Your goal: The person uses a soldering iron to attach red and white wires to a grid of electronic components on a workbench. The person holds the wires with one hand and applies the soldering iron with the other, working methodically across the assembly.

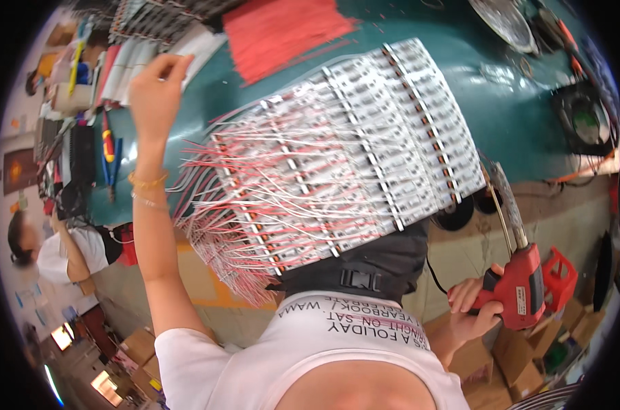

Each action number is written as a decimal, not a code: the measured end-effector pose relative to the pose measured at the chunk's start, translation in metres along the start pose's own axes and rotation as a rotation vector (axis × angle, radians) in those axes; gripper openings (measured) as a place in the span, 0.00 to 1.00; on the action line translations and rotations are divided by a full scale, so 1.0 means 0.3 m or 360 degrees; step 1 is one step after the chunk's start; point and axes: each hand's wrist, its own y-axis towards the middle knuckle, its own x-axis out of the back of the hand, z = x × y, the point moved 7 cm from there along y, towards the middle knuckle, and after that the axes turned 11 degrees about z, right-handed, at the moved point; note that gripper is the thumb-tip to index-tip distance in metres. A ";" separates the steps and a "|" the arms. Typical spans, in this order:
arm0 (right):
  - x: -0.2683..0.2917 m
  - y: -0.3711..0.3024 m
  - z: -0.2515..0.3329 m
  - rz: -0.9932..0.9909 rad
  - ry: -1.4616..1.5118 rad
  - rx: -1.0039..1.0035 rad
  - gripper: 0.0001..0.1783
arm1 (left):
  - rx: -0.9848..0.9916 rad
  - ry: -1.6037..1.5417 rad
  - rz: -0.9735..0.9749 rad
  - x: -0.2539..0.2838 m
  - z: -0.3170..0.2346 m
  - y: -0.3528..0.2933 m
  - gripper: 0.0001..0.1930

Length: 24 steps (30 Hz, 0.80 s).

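A large panel of white circuit-board strips (419, 89) slants across the edge of the green bench and over my lap. Many thin red and white wires (289, 198) run over its left half and hang in a bunch off its left end. My right hand (475, 305) is wrapped round the handle of a red soldering gun (522, 290). The gun's metal tube points up, its tip close to the panel's right corner. Raised over the bench, left of the panel, my left hand (158, 85) has its fingers curled together; whatever is between them, if anything, cannot be made out.
On the green bench (515, 130) lie a red sheet (283, 34), a round metal dish (504, 24) and a black fan-like unit (586, 119). Pliers (110, 154) lie at the left. Another person (67, 253) sits further left. Cardboard boxes (522, 362) stand at lower right.
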 end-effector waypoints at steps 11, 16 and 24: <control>-0.025 0.080 -0.011 0.0052 -0.0052 -0.0007 0.36 | -0.1047 0.0243 0.0037 -0.194 -0.413 0.011 0.11; -0.025 0.085 -0.007 -0.0007 -0.0049 -0.0025 0.35 | -0.1012 0.0563 0.0131 -0.330 -0.433 0.089 0.08; -0.031 0.108 -0.009 -0.0072 -0.0091 -0.0035 0.37 | -0.0665 -0.0153 0.0127 -0.217 -0.399 0.134 0.08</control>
